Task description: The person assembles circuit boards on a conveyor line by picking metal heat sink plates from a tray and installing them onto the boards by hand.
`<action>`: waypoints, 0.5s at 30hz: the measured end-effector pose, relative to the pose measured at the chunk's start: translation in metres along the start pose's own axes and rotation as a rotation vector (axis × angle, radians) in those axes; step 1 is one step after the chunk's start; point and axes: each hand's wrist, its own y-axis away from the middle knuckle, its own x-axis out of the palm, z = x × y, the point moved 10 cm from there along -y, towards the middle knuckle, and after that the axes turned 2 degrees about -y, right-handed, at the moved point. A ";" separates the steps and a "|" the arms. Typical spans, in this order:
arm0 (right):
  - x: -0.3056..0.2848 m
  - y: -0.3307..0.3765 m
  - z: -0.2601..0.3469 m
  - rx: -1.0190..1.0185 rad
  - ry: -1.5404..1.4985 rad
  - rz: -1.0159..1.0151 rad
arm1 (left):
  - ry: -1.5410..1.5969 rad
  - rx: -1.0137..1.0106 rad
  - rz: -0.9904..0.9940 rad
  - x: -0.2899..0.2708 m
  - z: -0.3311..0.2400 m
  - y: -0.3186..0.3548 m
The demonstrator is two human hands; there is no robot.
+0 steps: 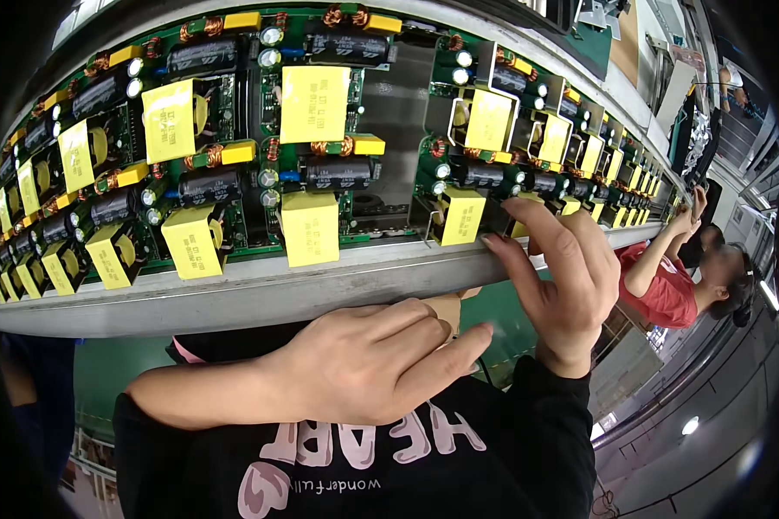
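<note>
Rows of green circuit boards (363, 227) with yellow-wrapped transformers (312, 227), black capacitors (209, 185) and copper coils lie along a metal rail (260, 290). My right hand (567, 277) reaches over the rail's near edge. Its thumb and forefinger are apart, on either side of a partly hidden yellow transformer (518, 229); whether they touch it I cannot tell. In front of the rail, near my body, my left hand (363, 363) has its forefinger stretched to the right and the other fingers loosely bent. Nothing shows in it.
Metal brackets (485, 121) frame some transformers on the right-hand boards. Farther right along the line a person in a red top (662, 285) has both arms raised at the rail. Green floor (117, 368) shows below the rail, and a dark-blue garment (43, 398) is at the far left.
</note>
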 end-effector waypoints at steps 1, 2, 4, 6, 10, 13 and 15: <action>0.001 0.000 0.000 -0.001 0.000 0.002 | -0.003 0.001 -0.006 0.000 0.000 0.000; 0.001 0.000 0.001 -0.020 0.010 -0.003 | -0.005 0.002 -0.012 0.000 0.000 0.000; 0.001 0.000 0.004 -0.057 0.031 -0.013 | -0.008 0.003 -0.020 0.000 0.001 0.001; 0.001 0.001 0.005 -0.052 0.027 -0.017 | -0.022 0.019 -0.028 0.000 0.001 0.002; 0.003 0.001 0.007 -0.039 0.023 -0.025 | -0.025 0.024 -0.033 0.000 0.000 0.002; 0.003 0.000 0.007 -0.039 0.036 -0.021 | -0.023 0.025 -0.031 0.000 0.000 0.002; 0.003 0.001 0.008 -0.063 0.049 -0.018 | -0.025 0.032 -0.023 0.000 -0.001 0.002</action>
